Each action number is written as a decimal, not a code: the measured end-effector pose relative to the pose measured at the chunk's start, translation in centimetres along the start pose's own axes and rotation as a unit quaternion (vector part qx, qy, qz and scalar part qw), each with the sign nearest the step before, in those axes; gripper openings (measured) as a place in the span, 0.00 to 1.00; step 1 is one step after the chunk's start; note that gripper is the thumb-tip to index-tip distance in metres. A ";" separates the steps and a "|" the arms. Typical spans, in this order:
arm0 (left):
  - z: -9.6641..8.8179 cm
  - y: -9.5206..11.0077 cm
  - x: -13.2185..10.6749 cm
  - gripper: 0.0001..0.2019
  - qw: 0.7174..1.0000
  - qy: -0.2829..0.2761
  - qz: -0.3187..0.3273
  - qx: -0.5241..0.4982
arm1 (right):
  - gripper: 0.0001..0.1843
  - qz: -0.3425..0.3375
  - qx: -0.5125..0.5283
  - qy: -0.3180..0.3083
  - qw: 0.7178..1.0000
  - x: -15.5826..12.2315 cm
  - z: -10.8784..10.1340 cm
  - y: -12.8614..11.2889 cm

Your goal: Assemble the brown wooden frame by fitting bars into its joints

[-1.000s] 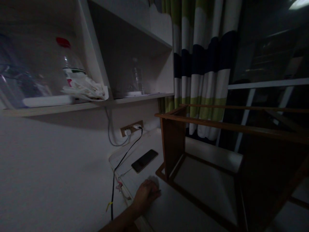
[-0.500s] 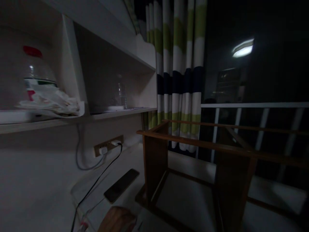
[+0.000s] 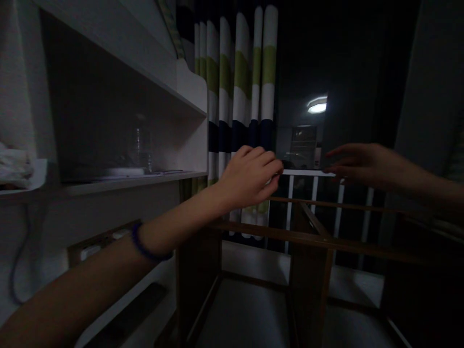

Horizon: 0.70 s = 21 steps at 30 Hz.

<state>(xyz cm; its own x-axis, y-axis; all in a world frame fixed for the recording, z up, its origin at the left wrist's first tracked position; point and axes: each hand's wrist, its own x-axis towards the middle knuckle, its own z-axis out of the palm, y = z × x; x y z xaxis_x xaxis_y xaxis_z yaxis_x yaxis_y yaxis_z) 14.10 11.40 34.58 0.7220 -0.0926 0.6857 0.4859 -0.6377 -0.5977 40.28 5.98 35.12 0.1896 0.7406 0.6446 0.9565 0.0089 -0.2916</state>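
My left hand (image 3: 253, 175) is stretched forward over the wooden frame (image 3: 268, 231), its fingers curled in. A small whitish bit shows between thumb and fingers, too dim to name. A dark blue band (image 3: 147, 247) circles that wrist. On the right, my right hand (image 3: 357, 162) is raised above the frame with fingers stretched out and apart, pointing left towards the other hand. I see nothing held in it. The brown frame has upright panels and open compartments, and both hands are above its top rails.
A white shelf (image 3: 163, 176) on the left holds a clear plastic bottle (image 3: 142, 152) and crumpled white plastic (image 3: 14, 166). Below are a wall socket (image 3: 105, 241) and a dark phone (image 3: 126, 314). A striped curtain (image 3: 241, 72) hangs beside the dark window, with a white railing (image 3: 308, 172) behind the frame.
My left hand has risen from low beside the phone to above the frame. My right hand has come into view from the right. The view has turned right.
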 end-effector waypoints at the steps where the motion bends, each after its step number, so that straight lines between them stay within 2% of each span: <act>1: 1.6 -0.3 2.6 0.13 0.999 -0.034 0.000 -0.002 | 0.15 -0.008 0.039 -0.084 0.996 1.4 0.3 -0.4; 3: 4.9 -0.5 6.8 0.13 0.990 -0.138 0.005 -0.014 | 0.11 -0.006 -0.045 -0.166 0.985 4.3 1.6 -1.0; 5: 8.2 -0.3 9.6 0.15 0.956 -0.290 -0.023 -0.035 | 0.10 -0.020 -0.136 -0.195 0.971 6.5 3.5 -1.0; 6: 9.7 -0.1 10.4 0.16 0.931 -0.358 -0.033 -0.060 | 0.10 -0.025 -0.164 -0.202 0.965 7.1 4.5 -0.8; 8: 12.3 0.6 10.8 0.18 0.883 -0.452 -0.019 -0.120 | 0.10 -0.045 -0.207 -0.209 0.955 7.7 6.3 -0.3; 11: 15.0 1.5 9.5 0.18 0.856 -0.495 -0.009 -0.148 | 0.11 -0.053 -0.231 -0.197 0.951 7.2 8.0 0.7; 14: 16.6 2.0 8.0 0.19 0.849 -0.499 0.002 -0.172 | 0.11 -0.053 -0.231 -0.191 0.952 6.5 8.8 1.6; 18: 17.7 2.5 7.6 0.18 0.847 -0.501 0.001 -0.176 | 0.11 -0.052 -0.198 -0.212 0.956 6.1 9.4 2.3; 21: 17.9 2.8 7.6 0.16 0.848 -0.502 -0.005 -0.169 | 0.11 -0.057 -0.184 -0.212 0.958 6.0 9.9 2.4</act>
<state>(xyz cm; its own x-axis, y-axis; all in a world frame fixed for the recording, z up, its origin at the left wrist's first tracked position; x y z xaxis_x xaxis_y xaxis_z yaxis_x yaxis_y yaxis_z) 29.80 22.60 30.68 0.8562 0.5046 -0.1111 0.4488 -0.8328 -0.3241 41.52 17.07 31.26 0.0460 0.9558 0.2902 0.9939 -0.0729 0.0823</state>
